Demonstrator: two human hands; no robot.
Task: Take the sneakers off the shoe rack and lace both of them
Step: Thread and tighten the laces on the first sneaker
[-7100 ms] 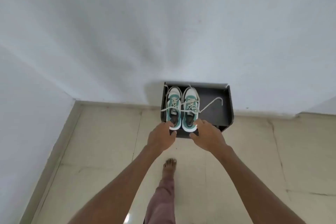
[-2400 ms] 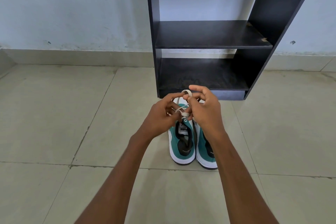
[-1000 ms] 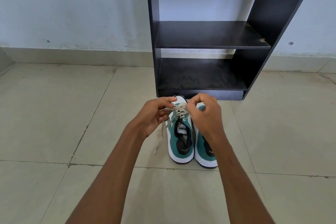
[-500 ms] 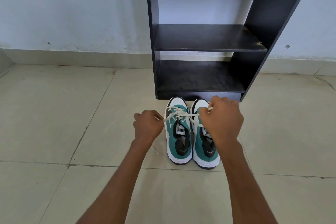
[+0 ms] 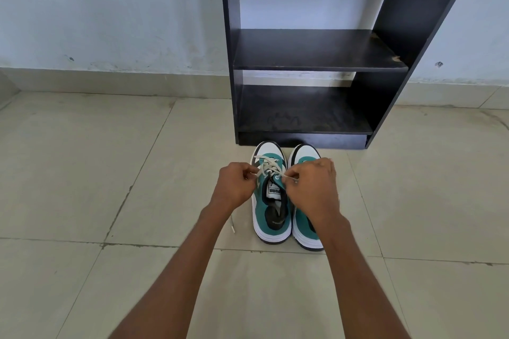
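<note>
Two teal-and-white sneakers stand side by side on the tiled floor, toes toward the rack. Over the left sneaker (image 5: 271,209) both hands work the cream lace (image 5: 268,166). My left hand (image 5: 236,184) pinches the left end of that lace; a loose tail (image 5: 232,224) hangs down to the floor beneath it. My right hand (image 5: 314,187) pinches the right end and covers most of the right sneaker (image 5: 304,154), whose toe and heel show.
A black shoe rack (image 5: 319,49) with bare shelves stands against the pale wall just beyond the sneakers' toes. Beige floor tiles spread to the left, right and front.
Both hands have drawn inward toward the left sneaker's tongue, slackening the lace that was pulled wide half a second ago. The sneakers have stayed in place.
</note>
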